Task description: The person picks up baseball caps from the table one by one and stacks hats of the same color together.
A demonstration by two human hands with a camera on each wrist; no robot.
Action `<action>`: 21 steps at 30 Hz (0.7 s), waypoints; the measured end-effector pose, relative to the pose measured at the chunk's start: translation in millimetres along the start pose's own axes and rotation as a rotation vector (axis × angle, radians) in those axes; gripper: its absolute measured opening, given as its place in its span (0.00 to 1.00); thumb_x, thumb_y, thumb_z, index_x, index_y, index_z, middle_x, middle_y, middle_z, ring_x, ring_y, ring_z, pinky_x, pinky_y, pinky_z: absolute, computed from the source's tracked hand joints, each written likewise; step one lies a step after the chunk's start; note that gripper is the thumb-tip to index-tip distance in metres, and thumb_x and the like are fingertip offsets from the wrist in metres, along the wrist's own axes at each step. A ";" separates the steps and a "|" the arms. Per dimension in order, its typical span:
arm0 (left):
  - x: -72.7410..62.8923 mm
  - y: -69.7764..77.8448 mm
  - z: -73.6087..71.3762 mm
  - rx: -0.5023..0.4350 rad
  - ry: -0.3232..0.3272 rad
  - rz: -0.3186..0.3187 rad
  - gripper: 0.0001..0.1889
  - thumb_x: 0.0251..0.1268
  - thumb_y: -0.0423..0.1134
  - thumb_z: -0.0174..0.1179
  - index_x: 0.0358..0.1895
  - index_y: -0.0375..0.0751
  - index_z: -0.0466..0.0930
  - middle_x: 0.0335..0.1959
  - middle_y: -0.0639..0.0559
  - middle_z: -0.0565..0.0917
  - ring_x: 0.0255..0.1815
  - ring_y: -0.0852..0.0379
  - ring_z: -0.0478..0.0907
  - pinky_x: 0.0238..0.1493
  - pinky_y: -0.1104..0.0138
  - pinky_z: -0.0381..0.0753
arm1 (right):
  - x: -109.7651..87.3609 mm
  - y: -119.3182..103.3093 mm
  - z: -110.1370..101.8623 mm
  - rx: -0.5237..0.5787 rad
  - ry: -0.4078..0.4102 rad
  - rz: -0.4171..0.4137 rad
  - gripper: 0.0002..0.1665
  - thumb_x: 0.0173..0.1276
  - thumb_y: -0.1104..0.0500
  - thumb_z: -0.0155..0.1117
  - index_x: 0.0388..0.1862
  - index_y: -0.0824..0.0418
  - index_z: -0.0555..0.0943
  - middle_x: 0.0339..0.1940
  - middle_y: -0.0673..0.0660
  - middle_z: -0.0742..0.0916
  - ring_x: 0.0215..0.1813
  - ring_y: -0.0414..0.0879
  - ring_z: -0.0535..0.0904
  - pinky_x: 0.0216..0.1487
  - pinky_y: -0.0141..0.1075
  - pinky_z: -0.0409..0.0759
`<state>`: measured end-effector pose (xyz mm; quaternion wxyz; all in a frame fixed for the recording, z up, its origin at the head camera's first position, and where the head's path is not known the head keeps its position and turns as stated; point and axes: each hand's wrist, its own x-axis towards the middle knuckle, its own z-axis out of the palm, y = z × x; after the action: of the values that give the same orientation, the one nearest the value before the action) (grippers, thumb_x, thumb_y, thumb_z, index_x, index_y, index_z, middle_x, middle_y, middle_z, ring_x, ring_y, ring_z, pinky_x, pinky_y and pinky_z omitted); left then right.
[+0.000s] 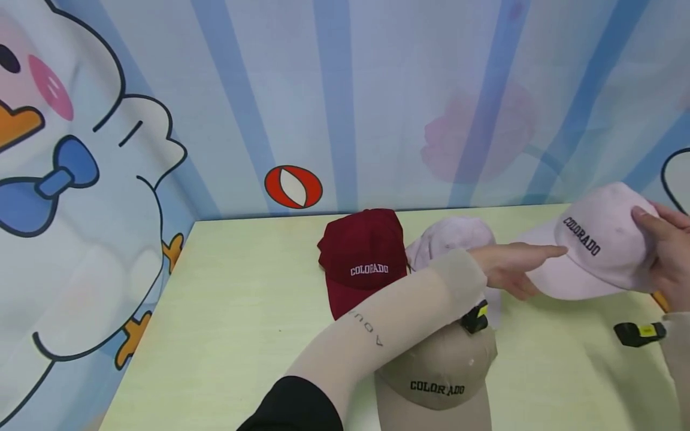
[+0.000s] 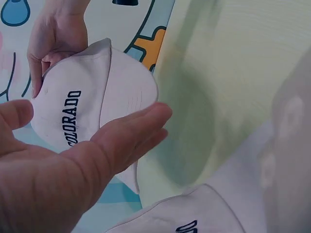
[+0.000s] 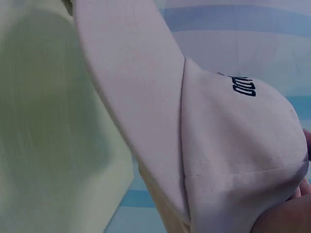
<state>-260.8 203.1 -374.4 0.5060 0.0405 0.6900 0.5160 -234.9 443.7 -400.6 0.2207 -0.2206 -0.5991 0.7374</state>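
Observation:
At the right of the head view my right hand (image 1: 671, 251) grips a pale pink baseball cap (image 1: 606, 233) by the crown, thumb on the outside. Dark "COLORADO" lettering shows on its front, and the brim points left, raised over the table. My left hand (image 1: 512, 266) reaches across from the left with its fingers straight. Its fingertips overlap the cap's brim in the head view. From the left wrist, the thumb and fingers (image 2: 133, 133) stand apart in front of the held cap (image 2: 90, 92). Only the right hand's edge shows beside the crown (image 3: 243, 141) in the right wrist view.
A dark red cap (image 1: 366, 245), another pale pink cap (image 1: 455, 236) and a beige cap (image 1: 442, 365) sit close together on the pale table (image 1: 226, 311). My left sleeve (image 1: 372, 323) crosses over them. A cartoon-printed backdrop (image 1: 377, 108) rises behind the table.

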 end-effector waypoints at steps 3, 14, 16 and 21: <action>-9.8 0.0 -8.2 0.026 -0.039 0.002 0.29 0.77 0.61 0.54 0.77 0.66 0.62 0.74 0.47 0.73 0.65 0.41 0.81 0.68 0.53 0.78 | -6.3 -9.8 2.7 -0.067 -0.021 -0.003 0.27 0.64 0.50 0.77 0.63 0.44 0.84 0.40 0.35 0.83 0.33 0.28 0.82 0.25 0.20 0.77; -42.7 -6.6 -47.5 0.164 -0.157 0.106 0.25 0.80 0.59 0.52 0.68 0.48 0.75 0.54 0.45 0.88 0.53 0.49 0.88 0.59 0.59 0.84 | -28.5 -39.2 23.6 -0.177 -0.145 -0.070 0.35 0.65 0.42 0.73 0.71 0.46 0.80 0.47 0.36 0.81 0.41 0.31 0.79 0.28 0.22 0.77; -48.9 -8.1 -55.2 0.182 -0.166 0.139 0.24 0.80 0.57 0.52 0.67 0.47 0.76 0.52 0.47 0.89 0.53 0.50 0.88 0.58 0.59 0.84 | -32.6 -43.3 28.4 -0.169 -0.191 -0.090 0.34 0.65 0.44 0.73 0.70 0.47 0.80 0.48 0.36 0.82 0.43 0.32 0.79 0.30 0.22 0.77; -61.7 -7.7 -71.0 0.235 -0.109 0.269 0.19 0.80 0.54 0.54 0.63 0.48 0.77 0.49 0.53 0.90 0.50 0.57 0.88 0.56 0.60 0.85 | -44.1 -53.0 41.5 -0.164 -0.287 -0.140 0.27 0.70 0.50 0.72 0.68 0.50 0.82 0.47 0.35 0.86 0.44 0.34 0.80 0.32 0.23 0.78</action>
<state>-279.9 116.3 -342.9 0.4608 0.2193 0.7055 0.4918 -220.7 394.8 -338.3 0.1651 -0.0880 -0.6966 0.6927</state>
